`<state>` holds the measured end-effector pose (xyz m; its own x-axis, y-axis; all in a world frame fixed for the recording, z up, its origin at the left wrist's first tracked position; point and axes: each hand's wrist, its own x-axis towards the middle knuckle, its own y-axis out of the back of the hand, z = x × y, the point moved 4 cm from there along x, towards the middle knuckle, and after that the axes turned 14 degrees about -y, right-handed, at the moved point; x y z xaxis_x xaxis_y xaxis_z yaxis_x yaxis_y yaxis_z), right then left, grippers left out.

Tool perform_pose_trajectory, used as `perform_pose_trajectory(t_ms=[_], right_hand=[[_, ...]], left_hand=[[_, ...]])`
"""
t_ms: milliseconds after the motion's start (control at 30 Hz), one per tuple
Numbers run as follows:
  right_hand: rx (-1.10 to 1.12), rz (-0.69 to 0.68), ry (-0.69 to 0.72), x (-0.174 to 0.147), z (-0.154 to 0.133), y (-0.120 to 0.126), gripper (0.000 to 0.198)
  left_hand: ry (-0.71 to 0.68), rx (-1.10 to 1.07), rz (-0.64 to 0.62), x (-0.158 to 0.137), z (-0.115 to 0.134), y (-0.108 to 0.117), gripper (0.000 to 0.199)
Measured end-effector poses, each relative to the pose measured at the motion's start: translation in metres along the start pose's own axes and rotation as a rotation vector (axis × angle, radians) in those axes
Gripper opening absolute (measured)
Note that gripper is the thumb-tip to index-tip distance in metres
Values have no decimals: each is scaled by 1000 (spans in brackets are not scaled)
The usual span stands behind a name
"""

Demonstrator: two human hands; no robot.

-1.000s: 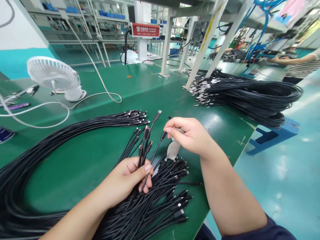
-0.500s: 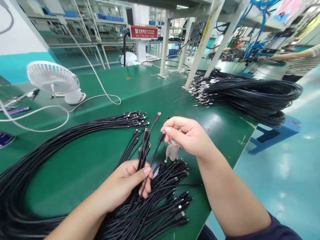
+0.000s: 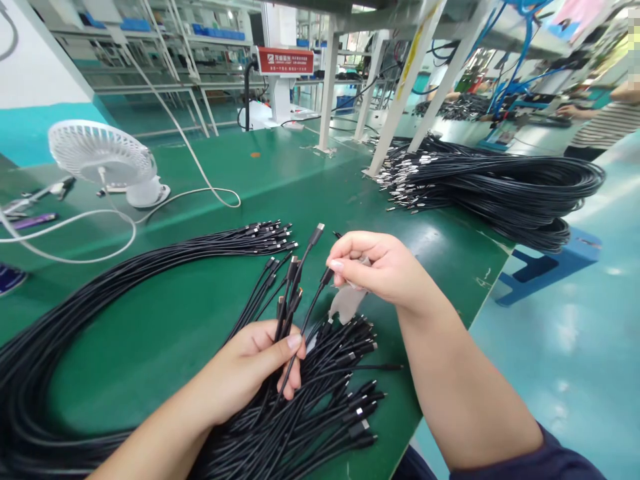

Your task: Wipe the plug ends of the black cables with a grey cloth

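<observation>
Several black USB cables (image 3: 289,300) stand upright in my left hand (image 3: 257,363), closed round them below their connectors, with the thumb pressing on one cable. The end of that cable (image 3: 320,288) leans right, its plug pinched between thumb and fingers of my right hand (image 3: 375,270). A crumpled whitish cloth (image 3: 347,305) hangs under the right palm, also held there. Beneath both hands lies a loose heap of black cables (image 3: 320,400), plugs pointing right. A neater cable bundle (image 3: 200,250) curves round on the left, its plugs at the middle of the green table (image 3: 200,180).
A white fan (image 3: 100,153) and its white cord (image 3: 200,190) stand at the left. Behind right, a large coiled cable pile (image 3: 500,180) lies beside white metal posts (image 3: 404,87). A blue stool (image 3: 550,267) is past the table edge. Another person's striped sleeve (image 3: 605,127) shows far right.
My right hand has shifted slightly right with the pinched plug, and the cloth beneath it hangs a little differently. My left hand stays in place. The other person's arm has drawn back.
</observation>
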<state>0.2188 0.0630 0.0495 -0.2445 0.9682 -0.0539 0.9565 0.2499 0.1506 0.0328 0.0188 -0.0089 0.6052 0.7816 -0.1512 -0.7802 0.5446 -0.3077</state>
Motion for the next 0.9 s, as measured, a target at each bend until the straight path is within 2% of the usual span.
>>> perform_pose_trajectory(t_ms=[200, 400, 533, 700, 767, 900], right_hand=[[-13, -9, -62, 4, 8, 5, 10], [21, -64, -64, 6, 7, -4, 7], [16, -84, -59, 2, -15, -16, 11], [-235, -168, -103, 6, -36, -39, 7], [-280, -206, -120, 11, -36, -48, 6], [-189, -275, -214, 16, -20, -61, 9]], left_hand=[[7, -6, 5, 0, -1, 0, 40], [36, -55, 20, -1, 2, -3, 39], [-28, -189, 165, 0, 12, 1, 39], [-144, -317, 264, 0, 24, 9, 26], [-184, -356, 277, 0, 26, 10, 19], [-206, -392, 267, 1, 21, 8, 18]])
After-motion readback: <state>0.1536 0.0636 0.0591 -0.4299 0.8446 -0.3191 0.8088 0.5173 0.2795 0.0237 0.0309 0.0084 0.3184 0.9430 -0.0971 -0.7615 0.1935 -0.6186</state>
